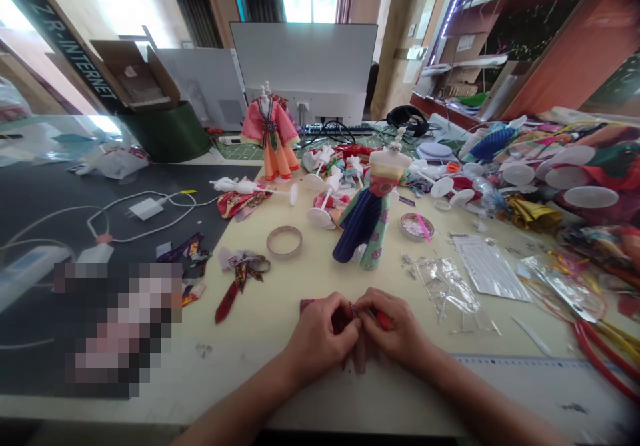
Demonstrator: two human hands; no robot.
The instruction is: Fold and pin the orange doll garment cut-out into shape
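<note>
My left hand [320, 333] and my right hand [395, 329] meet over the near part of the table, fingertips nearly touching. Both pinch a small piece of reddish fabric [359, 358], whose pale sheer end hangs below the fingers. Much of the fabric is hidden by the hands. Just beyond them stands a small dress form [390, 166] wearing a dark blue and green floral skirt [359, 223]. Left of the hands lie scraps of patterned ribbon [241, 276] with a dark red tip. A roll of clear tape [284, 241] lies flat behind them.
A dressed figure in pink and orange [270, 133] stands before the monitor [305, 59]. At the right lie a round dish [417, 227], plastic packets [453, 293], scissors [565, 289] with red handles, a ruler [520, 364] and heaped doll clothes. White cables [145, 236] cross the dark mat.
</note>
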